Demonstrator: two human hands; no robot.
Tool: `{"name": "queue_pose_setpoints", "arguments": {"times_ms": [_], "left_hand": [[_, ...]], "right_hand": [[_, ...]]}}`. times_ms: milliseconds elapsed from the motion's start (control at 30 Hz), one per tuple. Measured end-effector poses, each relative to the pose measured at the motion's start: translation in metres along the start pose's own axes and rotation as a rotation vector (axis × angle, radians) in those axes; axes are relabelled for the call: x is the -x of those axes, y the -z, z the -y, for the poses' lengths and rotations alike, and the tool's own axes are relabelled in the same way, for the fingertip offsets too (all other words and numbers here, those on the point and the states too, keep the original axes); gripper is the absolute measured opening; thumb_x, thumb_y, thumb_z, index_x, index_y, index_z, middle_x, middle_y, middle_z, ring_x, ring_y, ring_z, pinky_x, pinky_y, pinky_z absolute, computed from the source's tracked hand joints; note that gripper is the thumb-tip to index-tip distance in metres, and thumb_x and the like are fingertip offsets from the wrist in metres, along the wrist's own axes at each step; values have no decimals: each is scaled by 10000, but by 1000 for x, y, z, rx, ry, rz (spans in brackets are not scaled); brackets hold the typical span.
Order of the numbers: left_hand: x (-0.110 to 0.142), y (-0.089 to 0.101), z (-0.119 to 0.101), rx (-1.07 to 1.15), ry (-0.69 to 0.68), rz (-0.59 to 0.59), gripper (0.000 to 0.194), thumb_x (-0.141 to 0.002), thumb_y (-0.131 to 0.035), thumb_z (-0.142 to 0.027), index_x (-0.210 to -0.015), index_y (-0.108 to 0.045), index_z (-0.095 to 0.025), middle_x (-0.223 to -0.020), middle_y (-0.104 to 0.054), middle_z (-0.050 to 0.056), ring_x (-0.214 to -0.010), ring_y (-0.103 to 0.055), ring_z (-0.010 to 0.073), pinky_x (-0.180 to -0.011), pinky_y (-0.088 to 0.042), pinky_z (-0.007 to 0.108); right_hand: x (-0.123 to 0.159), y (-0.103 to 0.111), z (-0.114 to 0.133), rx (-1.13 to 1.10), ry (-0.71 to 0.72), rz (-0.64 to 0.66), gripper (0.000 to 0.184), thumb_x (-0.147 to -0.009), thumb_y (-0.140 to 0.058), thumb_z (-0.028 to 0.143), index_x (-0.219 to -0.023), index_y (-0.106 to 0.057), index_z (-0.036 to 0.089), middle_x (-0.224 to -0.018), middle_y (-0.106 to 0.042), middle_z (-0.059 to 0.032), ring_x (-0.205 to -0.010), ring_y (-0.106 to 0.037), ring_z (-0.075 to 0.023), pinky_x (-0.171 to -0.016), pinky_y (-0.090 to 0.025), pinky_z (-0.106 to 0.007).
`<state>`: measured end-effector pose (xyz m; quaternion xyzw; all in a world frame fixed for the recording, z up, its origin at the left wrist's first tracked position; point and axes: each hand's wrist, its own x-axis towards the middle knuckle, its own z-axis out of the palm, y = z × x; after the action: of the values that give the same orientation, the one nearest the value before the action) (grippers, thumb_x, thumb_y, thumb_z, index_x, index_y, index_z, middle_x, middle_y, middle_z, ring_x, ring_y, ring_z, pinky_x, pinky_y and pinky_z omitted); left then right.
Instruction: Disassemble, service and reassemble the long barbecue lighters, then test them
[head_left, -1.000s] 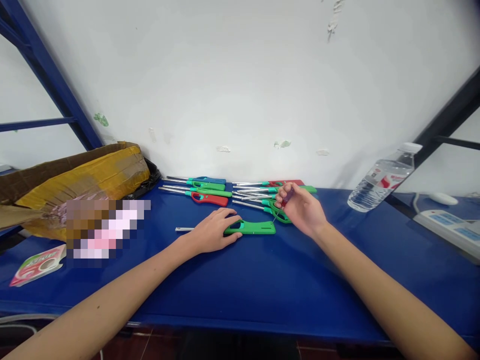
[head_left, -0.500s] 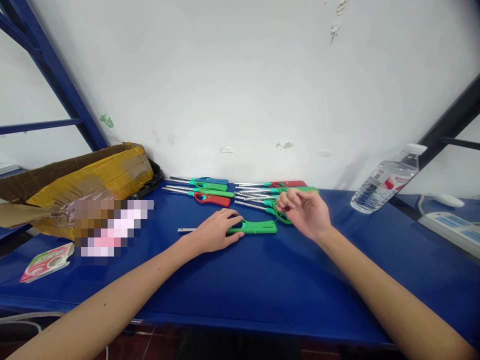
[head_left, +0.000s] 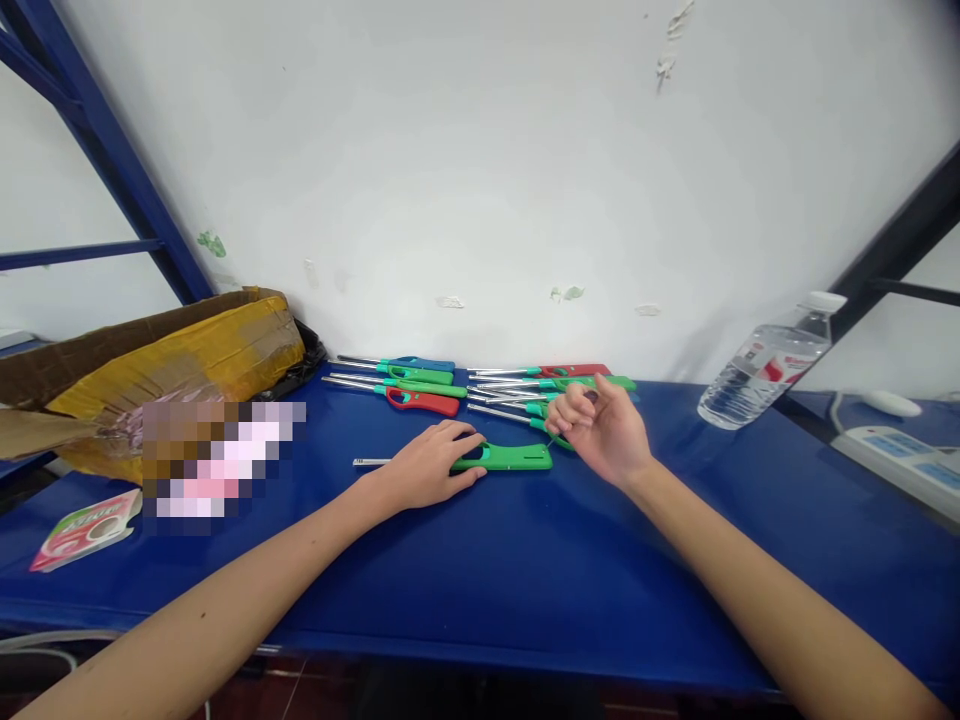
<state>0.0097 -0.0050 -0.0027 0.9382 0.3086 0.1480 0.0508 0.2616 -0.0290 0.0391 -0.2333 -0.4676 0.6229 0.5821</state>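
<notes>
My left hand point(head_left: 433, 465) is closed around the front of a green gas lighter point(head_left: 519, 457), which lies flat on the blue table with its metal nozzle point(head_left: 369, 462) pointing left. My right hand point(head_left: 604, 430) is curled around a small screwdriver point(head_left: 553, 439); its thin metal shaft reaches the lighter's right end, and most of its dark handle is hidden in the fist. Behind the hands lie more lighters: a left group with a red lighter point(head_left: 427, 402) and a blue lighter point(head_left: 427, 364), and a right group with another red lighter point(head_left: 576, 371), partly covered by my right hand.
On the left, a torn cardboard box point(head_left: 225, 345) with yellow tape stands near a red-and-green card point(head_left: 86, 530) and a blurred patch. A water bottle point(head_left: 769, 370) and a white power strip point(head_left: 904, 462) are at the right. The wall point(head_left: 480, 200) borders the table's back.
My right hand has moved slightly down and left, with the screwdriver shaft now at the lighter's end. My left hand keeps its hold on the lighter.
</notes>
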Motion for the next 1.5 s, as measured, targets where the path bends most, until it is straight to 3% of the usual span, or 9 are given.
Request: {"name": "queue_pose_setpoints", "arguments": {"times_ms": [167, 333, 500, 733, 900, 1067, 1267, 1400, 1500], "left_hand": [[-1, 2, -1, -1, 0, 12, 388, -968, -502, -396, -1299, -539, -198, -1285, -552, 115, -1165, -531, 271, -1002, -442, 408], [0, 2, -1, 2, -3, 13, 393, -968, -501, -399, -1306, -533, -202, -1285, -550, 117, -1171, -529, 271, -1012, -439, 407], [0, 2, 0, 2, -10, 6, 390, -969, -500, -392, -1307, -533, -200, -1278, -552, 118, -1160, -532, 269, -1010, -439, 405], [0, 2, -1, 0, -12, 7, 393, -971, -496, -396, -1308, -531, -197, -1279, -555, 118, -1158, -533, 268, -1003, -443, 402], [0, 2, -1, -3, -12, 14, 399, -973, -492, -394, -1313, -527, -188, -1287, -554, 121, -1170, -528, 271, -1013, -437, 406], [-1, 2, -1, -4, -8, 24, 408, -972, -494, -397, -1317, -526, -181, -1290, -554, 125, -1174, -526, 273, -1013, -439, 409], [0, 0, 1, -14, -7, 23, 412, -971, -495, -404, -1319, -528, -188, -1301, -551, 128, -1184, -522, 282, -1014, -435, 421], [1, 0, 2, -22, -7, 23, 418, -974, -485, -417, -1321, -529, -188, -1312, -547, 129, -1182, -525, 284, -1013, -434, 420], [1, 0, 2, -26, -8, 29, 423, -977, -478, -420, -1324, -526, -184, -1316, -545, 131, -1183, -524, 287, -1016, -432, 426]], "right_hand": [[-2, 5, 1, 11, -20, -49, 348, -808, -655, 466, -603, -527, 216, -588, -363, 21, -592, -426, -154, -591, -405, -288], [-5, 6, -2, 108, 78, -115, 246, -760, -748, 442, -740, -632, 226, -771, -512, -4, -780, -514, -162, -679, -434, -266], [-5, 7, -4, 91, 16, -101, 407, -782, -680, 589, -644, -574, 222, -620, -424, 10, -739, -518, -179, -682, -426, -283], [-2, 8, -3, -21, -12, -49, 497, -852, -592, 518, -507, -402, 215, -596, -398, -1, -658, -471, -179, -666, -401, -305], [-1, 9, -2, -6, 23, -26, 402, -819, -598, 464, -534, -464, 214, -611, -419, -4, -647, -465, -178, -654, -394, -312], [-2, 6, -5, 95, 59, -65, 254, -777, -708, 433, -708, -609, 210, -738, -498, 1, -667, -485, -151, -633, -394, -284], [-5, 8, -9, 89, 43, -105, 478, -830, -599, 615, -591, -505, 212, -687, -490, -10, -664, -487, -163, -628, -411, -287], [-3, 10, -7, 45, 36, -69, 531, -846, -570, 592, -523, -397, 209, -694, -486, -15, -661, -514, -171, -630, -422, -296], [-2, 10, -5, 46, 43, -68, 497, -830, -583, 560, -522, -422, 206, -711, -488, -15, -654, -522, -168, -629, -426, -299]]}}
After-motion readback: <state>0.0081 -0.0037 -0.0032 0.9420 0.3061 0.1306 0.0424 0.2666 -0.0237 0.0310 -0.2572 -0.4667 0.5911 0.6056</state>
